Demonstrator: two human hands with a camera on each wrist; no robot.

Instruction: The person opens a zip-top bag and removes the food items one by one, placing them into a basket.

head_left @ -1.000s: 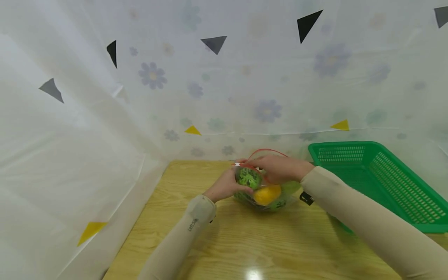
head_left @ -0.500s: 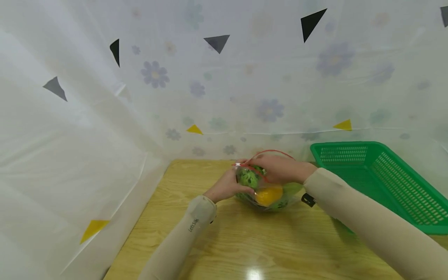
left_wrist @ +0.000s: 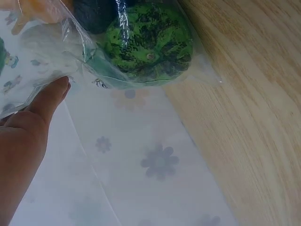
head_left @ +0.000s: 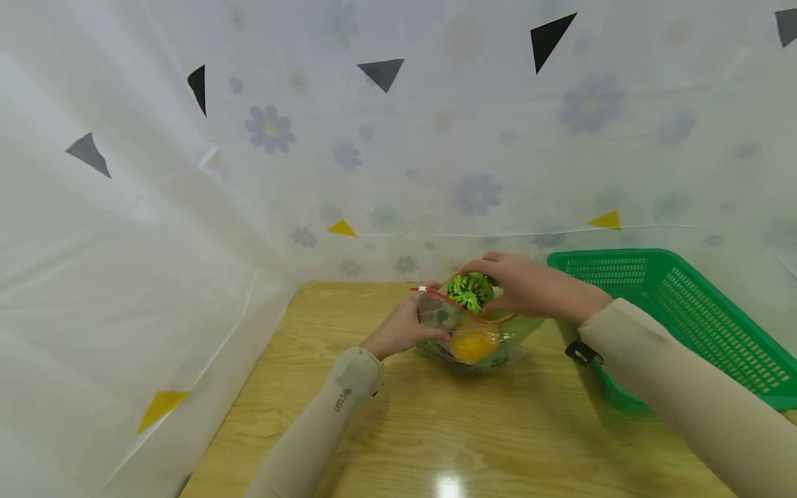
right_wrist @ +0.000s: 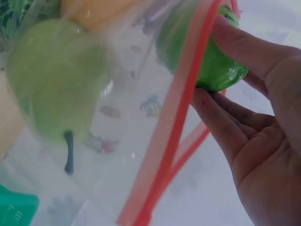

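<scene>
My right hand (head_left: 535, 283) holds a small green pumpkin (head_left: 470, 292) with dark stripes between thumb and fingers, at the mouth of a clear zip bag (right_wrist: 127, 155). The bag's red zip strip (right_wrist: 176, 108) crosses in front of the pumpkin in the right wrist view. With its thumb in front, my left hand (head_left: 398, 332) grips the bag's left side; its other fingers are mostly hidden behind. Inside the bag are a yellow-orange fruit (head_left: 474, 344), a green pear (right_wrist: 56, 80), another mottled green pumpkin (left_wrist: 148, 42) and a dark round thing (left_wrist: 94, 14).
A green plastic basket (head_left: 647, 277) stands right of the bag, partly behind my right forearm. The bag rests on a wooden table (head_left: 398, 429), against a white patterned sheet (head_left: 386, 166) at the back and left.
My right hand has drawn back up and to the right, bringing the green pumpkin from inside the bag to its mouth. My left hand stays on the bag.
</scene>
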